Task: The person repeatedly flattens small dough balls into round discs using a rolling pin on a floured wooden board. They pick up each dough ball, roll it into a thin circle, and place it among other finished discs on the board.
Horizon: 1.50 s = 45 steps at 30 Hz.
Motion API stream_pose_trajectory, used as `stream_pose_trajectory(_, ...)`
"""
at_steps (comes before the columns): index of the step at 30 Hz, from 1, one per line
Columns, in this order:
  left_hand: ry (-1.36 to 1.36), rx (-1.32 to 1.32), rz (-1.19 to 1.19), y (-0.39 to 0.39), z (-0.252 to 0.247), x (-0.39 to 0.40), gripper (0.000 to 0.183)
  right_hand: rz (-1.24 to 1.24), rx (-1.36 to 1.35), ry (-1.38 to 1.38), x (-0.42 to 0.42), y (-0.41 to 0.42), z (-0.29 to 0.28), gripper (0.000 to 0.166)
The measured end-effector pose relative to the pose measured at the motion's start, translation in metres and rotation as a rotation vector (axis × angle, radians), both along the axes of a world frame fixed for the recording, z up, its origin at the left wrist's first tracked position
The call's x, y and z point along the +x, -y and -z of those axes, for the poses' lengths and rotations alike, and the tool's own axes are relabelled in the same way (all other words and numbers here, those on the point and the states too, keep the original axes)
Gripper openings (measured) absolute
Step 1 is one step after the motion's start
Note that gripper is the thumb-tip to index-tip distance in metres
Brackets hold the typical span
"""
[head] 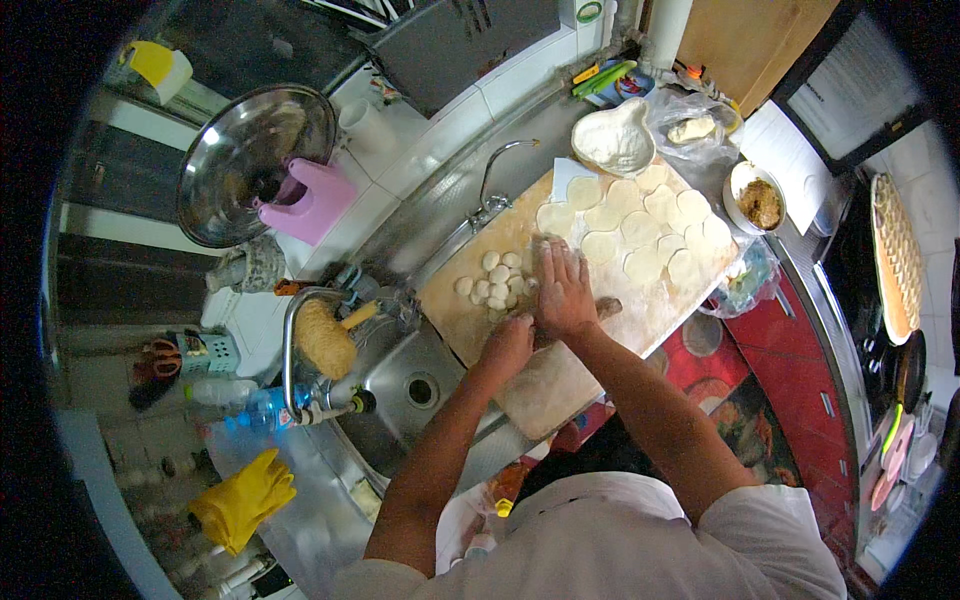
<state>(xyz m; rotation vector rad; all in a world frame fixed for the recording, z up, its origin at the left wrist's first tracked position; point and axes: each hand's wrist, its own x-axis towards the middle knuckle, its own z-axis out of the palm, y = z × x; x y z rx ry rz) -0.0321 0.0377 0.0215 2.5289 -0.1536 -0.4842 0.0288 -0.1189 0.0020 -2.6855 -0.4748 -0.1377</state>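
Observation:
My right hand [564,291] lies with its palm over a short dark wooden rolling pin [609,306], fingers stretched forward on a floured wooden board [540,405]. One end of the pin shows beside the wrist. Close by on the left, my left hand [508,346] has its fingers curled near the pin's other end; what its fingertips touch is hidden. Several small dough pieces [496,279] sit in a cluster just ahead of the left hand. Beyond the right hand, many thin round dough wrappers [641,229] overlap on the board.
A bowl of flour [615,139] stands at the board's far corner, a bowl of brown filling [757,201] to its right. The sink [397,435], with a tap [289,352], borders the board's left. A tray of shaped dumplings [896,259] is far right; yellow rubber gloves [244,502] lie left.

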Motion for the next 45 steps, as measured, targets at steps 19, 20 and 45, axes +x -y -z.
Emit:
stream_pose_trajectory(19,-0.148,0.048,-0.116,0.001,0.003,0.003,0.028,0.022,0.007,0.041,0.004,0.0,0.003,0.074)
stream_pose_trajectory(20,-0.153,0.004,-0.126,-0.001,0.005,0.006,0.028,0.014,0.026,0.037,0.01,-0.003,0.003,0.074)
stream_pose_trajectory(45,-0.053,0.041,0.01,-0.01,0.0,0.001,0.021,-0.009,0.025,-0.043,-0.028,0.01,-0.001,0.074)
